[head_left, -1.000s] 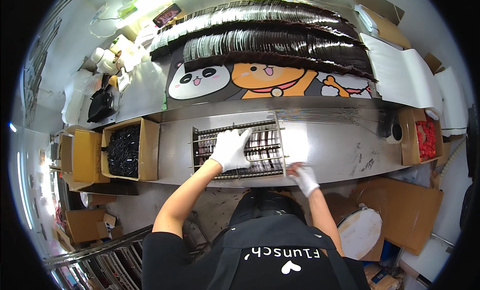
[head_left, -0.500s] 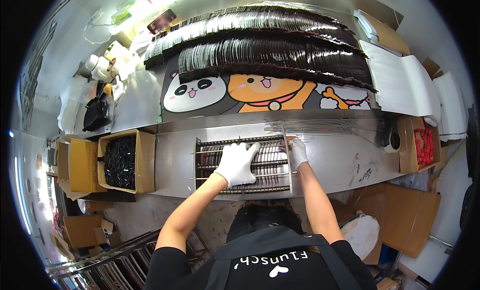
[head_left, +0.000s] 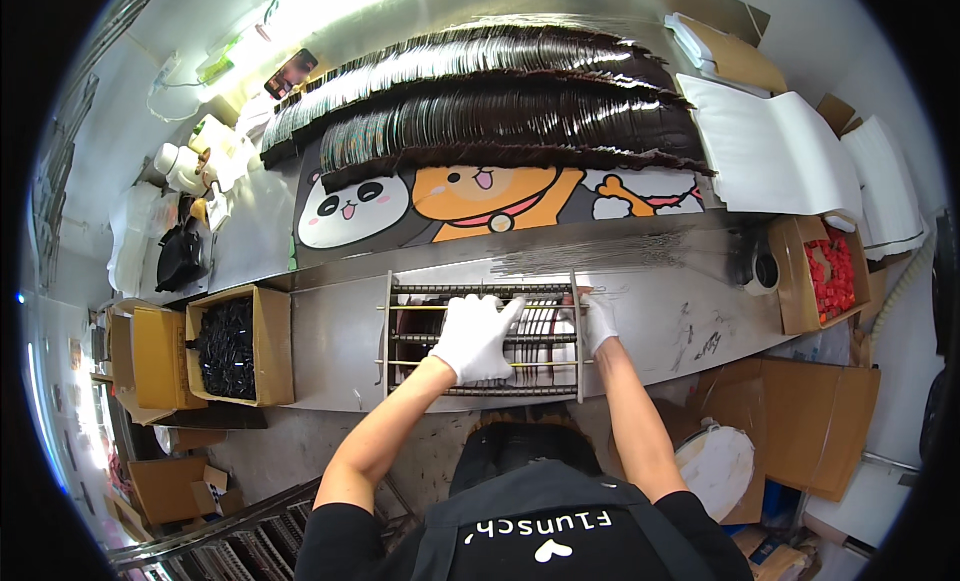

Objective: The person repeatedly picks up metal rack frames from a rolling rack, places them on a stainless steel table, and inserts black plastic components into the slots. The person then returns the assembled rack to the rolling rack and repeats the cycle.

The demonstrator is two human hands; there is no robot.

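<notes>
A metal rack (head_left: 410,333) with horizontal rods lies on the steel table, filled with a row of thin dark discs. My left hand (head_left: 476,333), in a white glove, lies flat on top of the discs in the rack's middle. My right hand (head_left: 597,319), also gloved, grips the right end of the rack at its end plate, next to a dark reddish disc. Beyond the rack lie long overlapping rows of dark glossy discs (head_left: 500,111) on a cartoon animal mat (head_left: 450,201).
A cardboard box of black parts (head_left: 230,346) stands left of the rack, a box of red parts (head_left: 825,271) and a black tape roll (head_left: 765,271) at the right. White sheets (head_left: 770,146) lie at the far right. Cardboard and a white bucket (head_left: 715,466) stand below the table.
My right hand has gone from the table's near edge up to the right end of the rack. My left hand has stayed on the discs, shifting slightly.
</notes>
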